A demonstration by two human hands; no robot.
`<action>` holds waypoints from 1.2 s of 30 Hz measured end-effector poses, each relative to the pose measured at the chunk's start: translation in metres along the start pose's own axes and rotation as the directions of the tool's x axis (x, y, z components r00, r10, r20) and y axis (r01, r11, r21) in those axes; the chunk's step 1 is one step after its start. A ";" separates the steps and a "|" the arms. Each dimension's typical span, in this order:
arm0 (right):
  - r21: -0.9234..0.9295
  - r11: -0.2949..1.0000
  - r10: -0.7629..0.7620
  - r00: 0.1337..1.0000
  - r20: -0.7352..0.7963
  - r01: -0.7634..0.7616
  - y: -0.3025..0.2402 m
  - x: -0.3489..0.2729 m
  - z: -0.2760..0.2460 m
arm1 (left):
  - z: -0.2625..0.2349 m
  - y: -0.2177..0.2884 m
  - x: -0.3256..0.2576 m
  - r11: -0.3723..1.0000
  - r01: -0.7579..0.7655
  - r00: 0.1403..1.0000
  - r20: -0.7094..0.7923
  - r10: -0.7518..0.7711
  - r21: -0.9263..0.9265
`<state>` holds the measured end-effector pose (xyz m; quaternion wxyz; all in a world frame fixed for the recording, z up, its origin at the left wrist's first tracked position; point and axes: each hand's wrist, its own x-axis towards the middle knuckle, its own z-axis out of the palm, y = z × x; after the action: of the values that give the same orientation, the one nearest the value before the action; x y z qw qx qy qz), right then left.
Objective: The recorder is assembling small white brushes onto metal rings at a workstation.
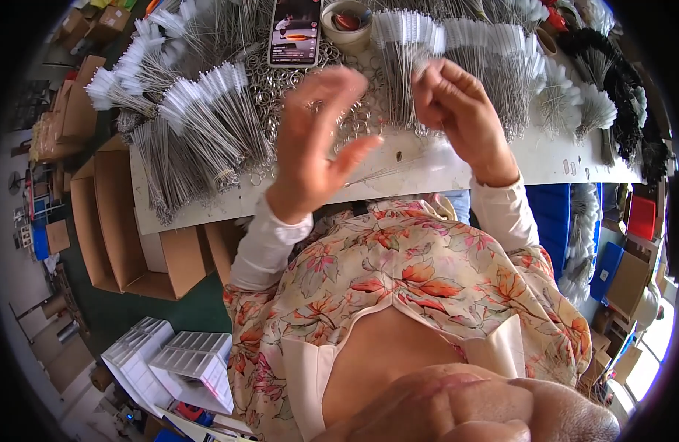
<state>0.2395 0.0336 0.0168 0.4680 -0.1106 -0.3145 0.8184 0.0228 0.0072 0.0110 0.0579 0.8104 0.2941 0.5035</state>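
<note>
Lying btwn hands: metal rings, wire-stem brushes

Left fingers are blurred; the top edge crops the phone.

Wire brushes | bundled, white bristles at far end | metal rings | silver, loosely heaped between bundles

The floral garment shows white lower sleeves.
</note>
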 end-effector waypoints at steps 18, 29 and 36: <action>-0.603 0.610 0.505 0.839 -0.204 -0.514 0.004 -0.049 0.025 | 0.016 0.029 -0.020 0.827 0.269 0.950 0.275 -0.145 -0.494; -0.841 -0.284 -0.177 0.887 -0.427 -0.461 -0.013 -0.149 -0.069 | 0.004 0.028 -0.116 0.694 0.656 0.623 0.307 -0.719 0.297; -0.998 -0.009 -0.126 0.990 0.067 0.067 0.077 -0.062 -0.003 | 0.011 0.023 -0.106 0.743 0.669 0.725 0.207 -0.657 0.017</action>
<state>0.2202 -0.0453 -0.0402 0.3138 -0.4043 -0.7977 0.3190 0.0075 -0.0661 -0.0687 0.2868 0.6958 0.5420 0.3740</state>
